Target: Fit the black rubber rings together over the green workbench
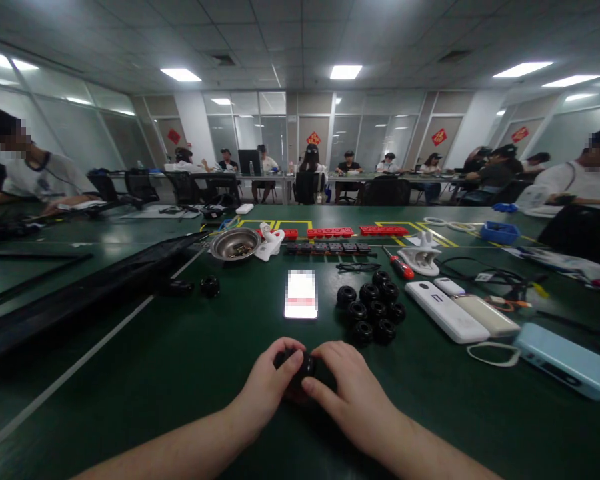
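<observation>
Close in front of me, a small black round part [307, 366] is between both hands and largely hidden by fingers. My left hand [273, 373] grips it from the left, its thumb across the top. From the right, my right hand [353, 383] curls round the same part, fingers over the far side and thumb on the near side. A phone [301, 293] with a lit screen lies just beyond. To its right, several black wheel-like parts [369, 293] of similar look are clustered, and a single one [210, 286] sits off to the left.
A metal bowl [236, 245] holds small pieces. Red strips [330, 233], a red screwdriver [402, 266] and a blue bin [500, 233] lie farther back. White power banks [445, 312] and a light-blue box [565, 360] are on the right; a long black object [90, 293] spans the left. Other people sit around.
</observation>
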A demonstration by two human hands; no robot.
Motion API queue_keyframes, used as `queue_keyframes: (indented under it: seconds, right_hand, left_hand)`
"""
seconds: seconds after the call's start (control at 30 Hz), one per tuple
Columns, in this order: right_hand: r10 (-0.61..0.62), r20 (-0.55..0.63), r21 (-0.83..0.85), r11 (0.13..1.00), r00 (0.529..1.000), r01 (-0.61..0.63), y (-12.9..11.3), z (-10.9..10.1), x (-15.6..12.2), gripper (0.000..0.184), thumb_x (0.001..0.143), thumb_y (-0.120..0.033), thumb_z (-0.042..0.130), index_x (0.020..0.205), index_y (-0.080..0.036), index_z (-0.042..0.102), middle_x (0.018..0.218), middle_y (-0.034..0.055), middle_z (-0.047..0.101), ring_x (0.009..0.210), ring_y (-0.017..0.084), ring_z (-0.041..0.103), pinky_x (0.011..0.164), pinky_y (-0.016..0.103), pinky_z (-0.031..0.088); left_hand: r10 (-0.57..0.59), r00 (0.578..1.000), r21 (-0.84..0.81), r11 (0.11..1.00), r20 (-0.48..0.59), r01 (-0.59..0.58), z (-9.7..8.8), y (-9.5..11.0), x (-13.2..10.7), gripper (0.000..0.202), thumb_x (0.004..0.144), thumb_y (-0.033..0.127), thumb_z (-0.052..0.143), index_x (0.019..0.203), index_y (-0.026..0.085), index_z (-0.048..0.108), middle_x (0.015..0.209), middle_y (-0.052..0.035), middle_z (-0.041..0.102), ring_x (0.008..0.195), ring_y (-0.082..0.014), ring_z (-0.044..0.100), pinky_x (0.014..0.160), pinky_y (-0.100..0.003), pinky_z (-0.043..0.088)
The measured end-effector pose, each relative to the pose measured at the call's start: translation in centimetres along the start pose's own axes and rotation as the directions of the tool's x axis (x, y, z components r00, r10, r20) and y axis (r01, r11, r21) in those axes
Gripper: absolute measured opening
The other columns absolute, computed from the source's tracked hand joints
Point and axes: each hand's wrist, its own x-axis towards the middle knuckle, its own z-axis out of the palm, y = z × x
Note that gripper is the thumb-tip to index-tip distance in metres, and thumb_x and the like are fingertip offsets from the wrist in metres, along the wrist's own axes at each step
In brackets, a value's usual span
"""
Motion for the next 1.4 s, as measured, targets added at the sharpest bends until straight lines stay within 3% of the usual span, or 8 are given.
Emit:
queue_keyframes:
  seconds: [0.23, 0.47, 0.6, 0.73, 0.97, 1.07, 1.17, 1.4]
  right_hand:
    - [-0.036, -0.005, 0.092, 0.995, 0.999, 0.036, -0.3, -0.2, 0.2, 0.032, 0.067, -0.017, 0.062, 0.097, -0.020, 0.051, 0.097, 0.0028, 0.054, 0.092, 0.018, 0.047, 0.083, 0.031, 0.035]
    - [0.042, -0.012, 0.028, 0.999, 0.999, -0.041, 0.0, 0.0, 0.2, 0.027, 0.073, -0.036, 0.056, 0.093, -0.019, 0.053, 0.090, 0.0044, 0.055, 0.087, 0.020, 0.048, 0.078, 0.033, 0.036]
    - [0.004, -0.008, 0.041, 0.999, 1.000, -0.004, 0.2, 0.0, 0.3, 0.019, 0.074, -0.029, 0.056, 0.089, -0.018, 0.055, 0.086, 0.0037, 0.056, 0.084, 0.018, 0.049, 0.077, 0.032, 0.037]
    - [-0.043, -0.017, 0.099, 0.994, 0.999, 0.044, 0.1, 0.0, 0.2, 0.032, 0.069, -0.017, 0.059, 0.100, -0.020, 0.051, 0.099, 0.0032, 0.054, 0.093, 0.018, 0.047, 0.083, 0.030, 0.035]
    - [0.039, 0.012, -0.011, 0.999, 0.999, -0.039, -0.1, -0.1, 0.0, 0.030, 0.075, -0.038, 0.052, 0.098, -0.019, 0.052, 0.091, 0.0043, 0.056, 0.085, 0.019, 0.049, 0.076, 0.032, 0.037]
    - [0.028, 0.044, -0.017, 0.999, 0.999, -0.028, 0.0, -0.2, 0.2, 0.021, 0.081, -0.035, 0.045, 0.087, -0.019, 0.057, 0.080, 0.0033, 0.057, 0.077, 0.018, 0.050, 0.070, 0.030, 0.038]
    - [0.012, 0.059, 0.032, 0.999, 0.998, -0.014, 0.3, 0.0, 0.3, 0.018, 0.079, -0.027, 0.050, 0.093, -0.020, 0.057, 0.084, 0.0031, 0.058, 0.078, 0.017, 0.050, 0.070, 0.029, 0.038]
    - [0.011, 0.064, 0.036, 0.999, 0.998, -0.013, 0.2, 0.1, 0.2, 0.038, 0.071, -0.026, 0.058, 0.108, -0.022, 0.049, 0.098, 0.0035, 0.057, 0.090, 0.020, 0.049, 0.080, 0.032, 0.035]
  left_hand:
    - [0.017, 0.998, -0.012, 1.000, 0.067, -0.016, -0.2, -0.6, 0.6, 0.042, 0.064, 0.050, 0.055, 0.086, 0.016, 0.042, 0.070, 0.0006, 0.051, 0.050, -0.0103, 0.053, 0.047, -0.023, 0.044]
    - [-0.019, 1.000, -0.010, 1.000, -0.002, 0.019, 0.1, 0.4, -0.2, 0.044, 0.061, 0.051, 0.057, 0.085, 0.017, 0.043, 0.074, -0.0001, 0.051, 0.057, -0.0132, 0.055, 0.050, -0.025, 0.044]
    - [0.010, 0.999, -0.011, 1.000, 0.045, -0.009, 0.0, -0.2, 0.3, 0.044, 0.063, 0.050, 0.055, 0.087, 0.017, 0.040, 0.071, 0.0000, 0.053, 0.049, -0.0112, 0.055, 0.047, -0.024, 0.043]
    - [-0.007, 0.998, -0.018, 1.000, 0.057, 0.008, -0.1, -0.5, 0.6, 0.044, 0.064, 0.050, 0.056, 0.088, 0.017, 0.040, 0.070, 0.0004, 0.054, 0.048, -0.0103, 0.055, 0.046, -0.023, 0.042]
    - [0.028, 0.999, -0.048, 0.998, 0.031, -0.027, -0.1, -0.1, 0.0, 0.046, 0.058, 0.050, 0.061, 0.085, 0.017, 0.043, 0.072, 0.0005, 0.053, 0.057, -0.0122, 0.055, 0.048, -0.023, 0.044]
    - [0.031, 0.997, -0.044, 0.999, 0.064, -0.028, -0.1, -0.4, 0.2, 0.047, 0.060, 0.051, 0.059, 0.087, 0.017, 0.041, 0.066, 0.0015, 0.054, 0.045, -0.0097, 0.054, 0.045, -0.022, 0.041]
    - [0.007, 0.997, -0.014, 1.000, 0.074, -0.006, -0.1, -0.4, 0.4, 0.046, 0.062, 0.050, 0.058, 0.088, 0.017, 0.040, 0.067, 0.0008, 0.055, 0.045, -0.0097, 0.054, 0.045, -0.022, 0.042]
    - [-0.030, 0.999, 0.013, 0.999, 0.025, 0.030, -0.1, 0.3, 0.2, 0.031, 0.070, 0.042, 0.052, 0.085, 0.016, 0.043, 0.074, -0.0005, 0.052, 0.057, -0.0105, 0.055, 0.048, -0.021, 0.044]
